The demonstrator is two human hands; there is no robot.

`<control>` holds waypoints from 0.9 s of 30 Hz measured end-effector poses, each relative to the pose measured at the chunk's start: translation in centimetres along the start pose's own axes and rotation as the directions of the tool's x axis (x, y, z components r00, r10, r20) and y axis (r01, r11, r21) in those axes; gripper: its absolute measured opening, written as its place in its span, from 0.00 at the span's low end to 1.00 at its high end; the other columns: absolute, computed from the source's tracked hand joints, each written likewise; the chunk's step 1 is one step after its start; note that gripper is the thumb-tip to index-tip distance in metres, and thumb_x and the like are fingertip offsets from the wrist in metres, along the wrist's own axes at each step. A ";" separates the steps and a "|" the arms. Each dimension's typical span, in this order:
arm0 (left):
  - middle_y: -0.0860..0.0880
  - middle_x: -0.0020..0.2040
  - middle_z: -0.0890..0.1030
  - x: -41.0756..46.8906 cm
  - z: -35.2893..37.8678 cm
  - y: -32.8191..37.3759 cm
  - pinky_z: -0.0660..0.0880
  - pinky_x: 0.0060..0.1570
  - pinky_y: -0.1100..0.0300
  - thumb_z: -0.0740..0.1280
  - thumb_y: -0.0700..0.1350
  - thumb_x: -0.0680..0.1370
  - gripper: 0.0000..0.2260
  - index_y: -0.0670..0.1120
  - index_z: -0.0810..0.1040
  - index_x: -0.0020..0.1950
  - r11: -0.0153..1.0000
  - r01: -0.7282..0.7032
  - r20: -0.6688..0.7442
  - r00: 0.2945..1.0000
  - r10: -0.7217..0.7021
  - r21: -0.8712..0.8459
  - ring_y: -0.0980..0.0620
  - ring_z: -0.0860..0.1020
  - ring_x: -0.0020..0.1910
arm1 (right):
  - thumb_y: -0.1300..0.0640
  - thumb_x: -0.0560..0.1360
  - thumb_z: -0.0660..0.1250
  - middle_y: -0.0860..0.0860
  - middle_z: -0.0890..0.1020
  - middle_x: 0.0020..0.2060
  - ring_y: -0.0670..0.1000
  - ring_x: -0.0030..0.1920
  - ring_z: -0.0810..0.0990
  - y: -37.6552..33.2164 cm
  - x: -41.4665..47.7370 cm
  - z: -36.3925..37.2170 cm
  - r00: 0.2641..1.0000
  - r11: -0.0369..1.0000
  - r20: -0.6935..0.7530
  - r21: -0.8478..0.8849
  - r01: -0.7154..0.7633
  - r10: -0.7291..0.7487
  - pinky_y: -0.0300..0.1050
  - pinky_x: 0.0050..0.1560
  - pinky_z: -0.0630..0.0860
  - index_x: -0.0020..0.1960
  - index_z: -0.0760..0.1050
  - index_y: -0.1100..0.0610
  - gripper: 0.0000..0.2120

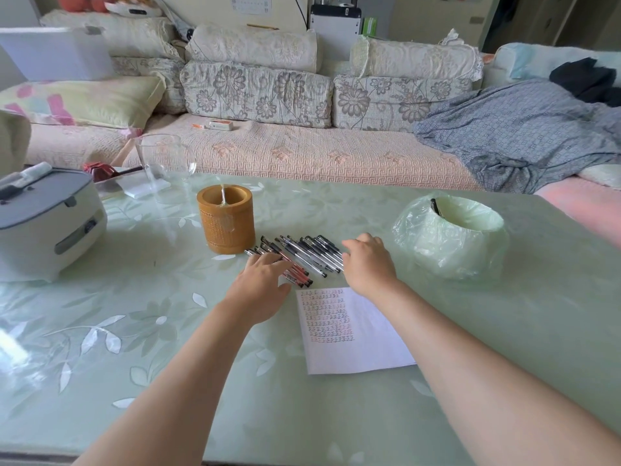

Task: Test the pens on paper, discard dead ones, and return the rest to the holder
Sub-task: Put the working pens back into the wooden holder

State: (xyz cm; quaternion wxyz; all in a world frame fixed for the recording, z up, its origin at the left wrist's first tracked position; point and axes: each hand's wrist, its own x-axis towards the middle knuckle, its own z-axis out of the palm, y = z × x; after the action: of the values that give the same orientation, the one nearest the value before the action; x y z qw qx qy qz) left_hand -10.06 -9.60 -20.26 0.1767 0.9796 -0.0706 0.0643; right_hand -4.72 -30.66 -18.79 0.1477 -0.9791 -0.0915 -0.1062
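A green table (168, 331) with white leaf shapes is closest. On it lies a white paper (369, 348) with rows of little red and black marks. They are too small to read.

Just past the paper, the left hand (260, 284) lies flat with straight fingers on the left end of a row of pens (309, 253). The right hand (368, 264) touches the right end of the row with loose fingers. Neither hand grips a pen. The pens lie side by side on the table, some red and some black.

Beside the pens stands a round brown holder (226, 223). To the right is a bin with a green bag (450, 243), and one dark pen (436, 206) pokes up inside it. On the left sit a white and gray cooker (47, 223) and a glass jug (164, 163).

Behind the table is a sofa (302, 153) with a small box (221, 125) on it, its writing too small to read.
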 end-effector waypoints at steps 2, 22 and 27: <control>0.51 0.71 0.67 0.0 -0.3 -0.1 0.66 0.67 0.51 0.64 0.48 0.79 0.22 0.53 0.67 0.74 0.999 0.001 -0.023 1.000 -0.002 -0.037 0.49 0.62 0.70 | 0.54 0.80 0.59 0.55 0.76 0.59 0.57 0.61 0.71 -2.3 0.0 -0.1 0.996 0.993 0.004 0.068 0.092 -0.092 0.50 0.58 0.71 0.64 0.76 0.55 0.16; 0.49 0.72 0.65 -1.0 -2.3 -4.4 0.69 0.65 0.50 0.66 0.46 0.78 0.27 0.49 0.62 0.75 0.990 0.122 -0.060 0.990 -0.127 -0.075 0.45 0.62 0.70 | 0.65 0.76 0.57 0.62 0.68 0.62 0.62 0.63 0.68 -11.6 -0.2 2.4 0.919 0.908 0.338 -0.285 0.307 -0.204 0.55 0.59 0.70 0.65 0.68 0.64 0.17; 0.48 0.74 0.63 -1.5 -2.7 -4.9 0.69 0.64 0.48 0.65 0.47 0.78 0.30 0.50 0.57 0.77 0.987 0.155 -0.033 0.987 -0.157 -0.048 0.44 0.61 0.71 | 0.69 0.73 0.60 0.62 0.68 0.62 0.62 0.64 0.69 -11.9 -0.6 2.5 0.913 0.881 0.325 -0.319 0.350 -0.245 0.55 0.60 0.70 0.65 0.65 0.63 0.21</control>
State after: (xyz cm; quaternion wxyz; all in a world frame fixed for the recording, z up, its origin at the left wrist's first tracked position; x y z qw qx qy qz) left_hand -11.05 -3.95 -19.61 0.2044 0.9766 0.0083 0.0668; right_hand -7.36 -18.84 -18.04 -0.0723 -0.9681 -0.2400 -0.0060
